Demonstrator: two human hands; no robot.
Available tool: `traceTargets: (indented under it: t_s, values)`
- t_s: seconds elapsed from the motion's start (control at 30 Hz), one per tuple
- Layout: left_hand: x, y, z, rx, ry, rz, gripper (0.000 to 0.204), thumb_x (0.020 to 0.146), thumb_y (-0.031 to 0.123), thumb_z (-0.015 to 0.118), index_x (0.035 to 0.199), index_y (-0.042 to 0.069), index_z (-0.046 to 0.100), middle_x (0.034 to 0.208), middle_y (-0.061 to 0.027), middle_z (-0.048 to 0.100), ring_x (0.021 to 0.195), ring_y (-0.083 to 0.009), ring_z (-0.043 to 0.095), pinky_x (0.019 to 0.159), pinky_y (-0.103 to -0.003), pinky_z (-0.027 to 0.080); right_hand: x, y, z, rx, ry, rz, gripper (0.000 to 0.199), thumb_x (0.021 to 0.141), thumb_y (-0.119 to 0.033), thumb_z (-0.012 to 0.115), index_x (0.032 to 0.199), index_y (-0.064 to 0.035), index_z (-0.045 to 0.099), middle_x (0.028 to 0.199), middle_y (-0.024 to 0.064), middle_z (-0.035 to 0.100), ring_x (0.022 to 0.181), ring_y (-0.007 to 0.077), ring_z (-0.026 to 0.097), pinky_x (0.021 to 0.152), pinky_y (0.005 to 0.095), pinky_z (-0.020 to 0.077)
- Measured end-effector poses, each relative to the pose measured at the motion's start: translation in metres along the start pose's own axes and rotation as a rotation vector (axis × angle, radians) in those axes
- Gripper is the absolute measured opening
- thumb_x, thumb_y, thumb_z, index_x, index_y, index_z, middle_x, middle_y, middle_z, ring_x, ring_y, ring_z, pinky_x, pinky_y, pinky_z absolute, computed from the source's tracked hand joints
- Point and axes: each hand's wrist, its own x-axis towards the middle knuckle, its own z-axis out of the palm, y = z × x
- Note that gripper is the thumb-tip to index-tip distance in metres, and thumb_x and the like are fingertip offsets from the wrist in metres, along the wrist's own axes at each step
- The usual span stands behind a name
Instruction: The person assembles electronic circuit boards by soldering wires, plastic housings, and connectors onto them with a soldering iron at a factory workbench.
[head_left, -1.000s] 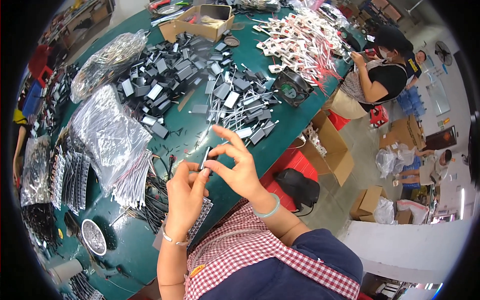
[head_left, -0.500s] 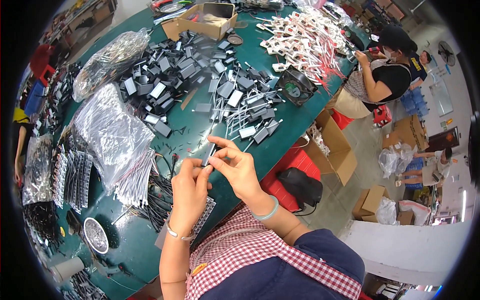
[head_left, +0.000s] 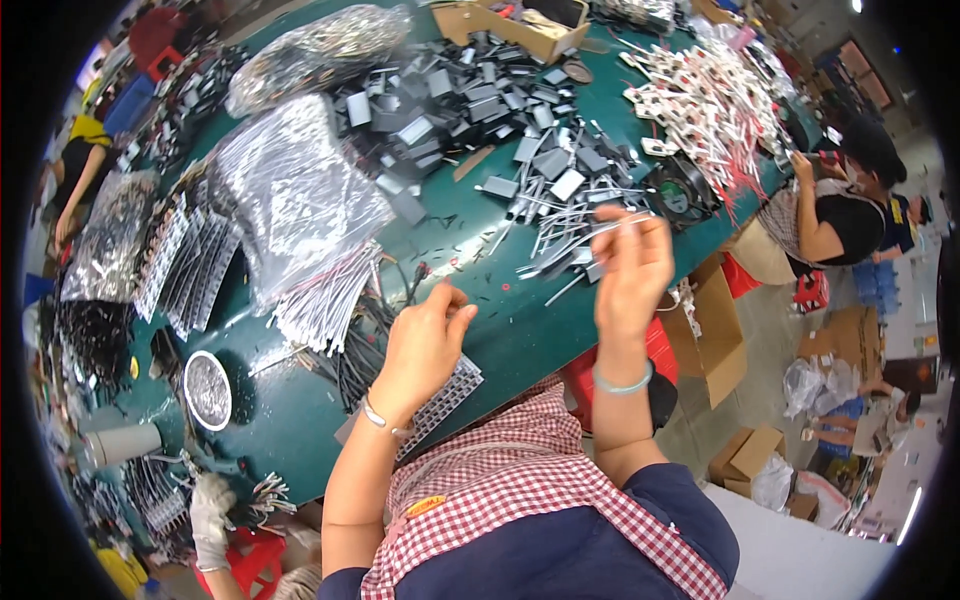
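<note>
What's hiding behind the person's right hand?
Behind the right hand, grey boxes with pale wires show on the green table. Whatever the hand itself covers can't be seen.

Nothing legible — small orange-yellow tag (head_left: pixel 427 506) on the checked apron (head_left: pixel 520 482), lower centre of frame, has marks too small to read — same for yellowish marking on a dark shirt (head_left: pixel 901 226), right side.

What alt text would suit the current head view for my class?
A bare right hand is over grey blocks with pale cables, the left hand nearer dark cables, at a green table. Whether the hands hold anything is unclear.
</note>
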Motion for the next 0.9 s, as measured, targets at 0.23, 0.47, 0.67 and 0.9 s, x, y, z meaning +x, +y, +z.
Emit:
traceTargets:
  t_s: [0.23, 0.47, 0.67, 0.9]
  values:
    - [0.007, -0.052, -0.033, 0.56, 0.193, -0.064, 0.011, 0.083, 0.008, 0.056, 0.09, 0.0, 0.053, 0.076, -0.0207, 0.061, 0.074, -0.0386, 0.061, 0.061, -0.045, 0.048, 0.076, 0.038, -0.021, -0.824, -0.21, -0.643, 0.007, 0.089, -0.002, 0.055, 0.095, -0.0005, 0.053, 0.089, 0.0122, 0.061, 0.072, 0.0231, 0.062, 0.064, 0.0317, 0.0485]
    - [0.025, -0.075, -0.032, 0.779, 0.168, -0.181, 0.027, 0.065, 0.001, 0.066, 0.09, 0.0, 0.054, 0.079, -0.0153, 0.064, 0.073, -0.0277, 0.066, 0.06, -0.035, 0.054, 0.078, 0.096, -0.045, -1.177, -0.426, -0.594, 0.027, 0.076, 0.0, 0.063, 0.102, -0.0024, 0.058, 0.103, 0.0136, 0.059, 0.098, 0.0317, 0.054, 0.085, 0.0392, 0.0423]
    - [0.008, -0.08, -0.038, 0.671, 0.326, -0.075, 0.018, 0.07, 0.005, 0.059, 0.085, -0.001, 0.053, 0.072, -0.016, 0.062, 0.07, -0.029, 0.063, 0.058, -0.038, 0.051, 0.056, 0.084, 0.023, -0.96, -0.497, -0.754, 0.023, 0.084, -0.006, 0.059, 0.106, -0.0008, 0.059, 0.109, 0.0148, 0.06, 0.101, 0.0313, 0.055, 0.086, 0.0387, 0.0425]
    - [-0.044, -0.045, -0.059, 0.486, 0.392, -0.104, 0.02, 0.07, 0.0, 0.057, 0.088, -0.004, 0.049, 0.08, -0.0201, 0.057, 0.077, -0.0343, 0.059, 0.066, -0.041, 0.05, 0.023, 0.133, 0.118, -0.928, -0.825, -0.276, 0.036, 0.083, -0.018, 0.066, 0.114, -0.0012, 0.055, 0.101, 0.0172, 0.062, 0.093, 0.0301, 0.06, 0.081, 0.0374, 0.0462]
